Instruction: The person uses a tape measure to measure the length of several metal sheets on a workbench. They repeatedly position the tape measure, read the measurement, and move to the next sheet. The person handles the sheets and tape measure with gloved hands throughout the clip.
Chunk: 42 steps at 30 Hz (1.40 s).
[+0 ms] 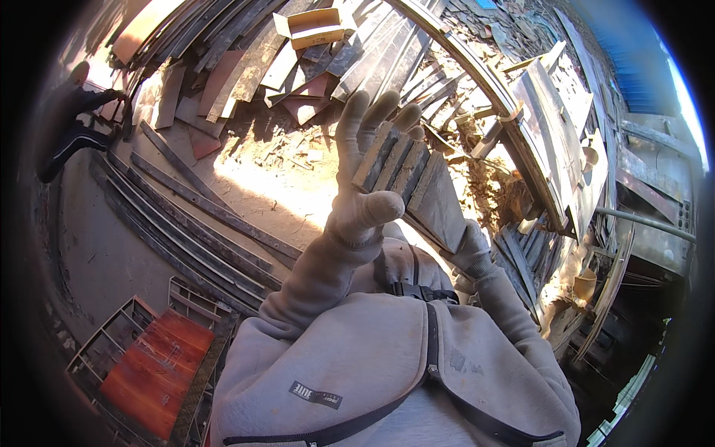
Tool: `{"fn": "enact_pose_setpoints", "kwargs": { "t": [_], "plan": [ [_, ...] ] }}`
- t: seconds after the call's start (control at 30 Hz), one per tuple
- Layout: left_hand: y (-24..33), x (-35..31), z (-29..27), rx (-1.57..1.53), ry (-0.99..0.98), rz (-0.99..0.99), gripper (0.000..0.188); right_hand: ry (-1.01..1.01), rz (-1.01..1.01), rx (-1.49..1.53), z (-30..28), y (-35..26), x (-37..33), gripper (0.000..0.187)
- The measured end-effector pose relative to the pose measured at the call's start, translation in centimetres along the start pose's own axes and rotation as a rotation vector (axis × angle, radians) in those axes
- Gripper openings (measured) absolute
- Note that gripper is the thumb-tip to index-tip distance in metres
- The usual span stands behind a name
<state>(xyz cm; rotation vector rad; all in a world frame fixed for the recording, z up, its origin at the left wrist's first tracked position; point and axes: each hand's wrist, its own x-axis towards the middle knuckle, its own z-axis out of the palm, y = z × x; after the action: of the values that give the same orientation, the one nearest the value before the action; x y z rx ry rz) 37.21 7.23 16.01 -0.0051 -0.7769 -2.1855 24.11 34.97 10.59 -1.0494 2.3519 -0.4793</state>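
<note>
Several short grey-brown boards (439, 205), stacked face to face, are held up in front of my chest, tilted with one end toward the upper left. My right hand (471, 249), in a pale dusty glove, grips their lower right end; its fingers are partly hidden behind them. My left hand (357, 171), gloved alike, is beside the upper left end of the boards. Its fingers are stretched up and spread, with the thumb apart on the near side. Whether the palm touches the board ends I cannot tell.
Long planks and strips (201, 216) lie on the ground at the left, near a red-topped metal frame (160, 369). An open cardboard box (316, 33) sits on piled boards ahead. A long beam (514, 127) slants across scrap on the right. Another person (71, 123) bends at far left.
</note>
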Motion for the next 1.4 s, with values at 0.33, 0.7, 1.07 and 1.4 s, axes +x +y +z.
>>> {"fn": "enact_pose_setpoints", "kwargs": {
  "t": [0.33, 0.7, 1.07, 1.4],
  "plan": [
    [-5.2, -5.2, 1.5, 0.557, 0.316, 0.282, 0.107, -0.025, -0.013, 0.138, 0.8, 0.3, 0.5, 0.035],
    [-5.3, -4.7, 2.4, 0.731, 0.696, 0.296, 0.047, -0.133, 0.131, 0.383, 2.5, 21.4, -1.7, 0.092],
    [2.4, 7.0, 10.8, 0.790, 0.578, 0.412, 0.063, -0.355, 0.225, 0.340, 1.9, 19.0, 1.1, 0.083],
    [-19.1, 1.5, 17.3, 0.796, -0.362, 0.201, 0.125, 0.428, 0.361, 0.932, -22.5, 5.2, 6.1, 0.096]
  ]
}}
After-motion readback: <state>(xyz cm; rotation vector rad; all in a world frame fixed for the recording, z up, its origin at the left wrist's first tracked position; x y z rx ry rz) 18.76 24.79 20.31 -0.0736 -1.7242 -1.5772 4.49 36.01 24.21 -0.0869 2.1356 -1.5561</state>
